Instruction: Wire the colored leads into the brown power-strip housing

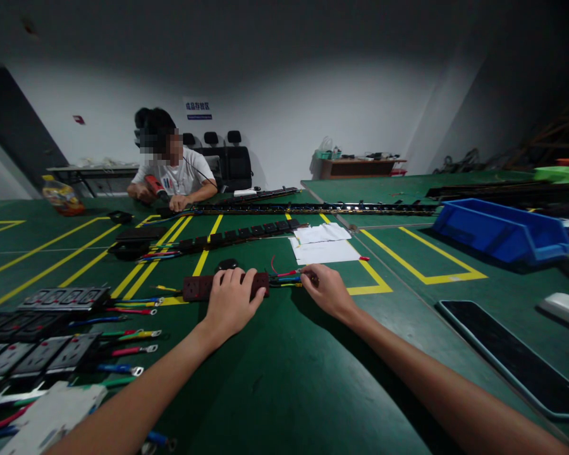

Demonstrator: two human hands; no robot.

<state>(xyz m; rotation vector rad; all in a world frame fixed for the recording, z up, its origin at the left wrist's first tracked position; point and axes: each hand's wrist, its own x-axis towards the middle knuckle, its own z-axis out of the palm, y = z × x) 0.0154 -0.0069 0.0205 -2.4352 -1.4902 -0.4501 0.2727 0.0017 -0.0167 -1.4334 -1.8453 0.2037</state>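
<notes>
A dark brown-red socket strip [198,288] lies across the green table before me. My left hand [234,292] grips it from above, fingers over its top and thumb along the near side. Red, blue and yellow-green wires [288,279] come out of the strip's right end. At their far ends my right hand [323,285] is closed in a pinch on them; which wire sits between the fingertips is partly hidden. A short yellow wire [167,289] sticks out at the strip's left end. A small black round object [227,265] lies just behind the strip.
Several socket modules [42,344] with lugged wires crowd the left. White papers [325,243] lie beyond my right hand. A blue bin [497,230] and a phone [507,354] are at right. Across the table a person [177,167] holds a red power drill [156,188] near a long strip [313,208].
</notes>
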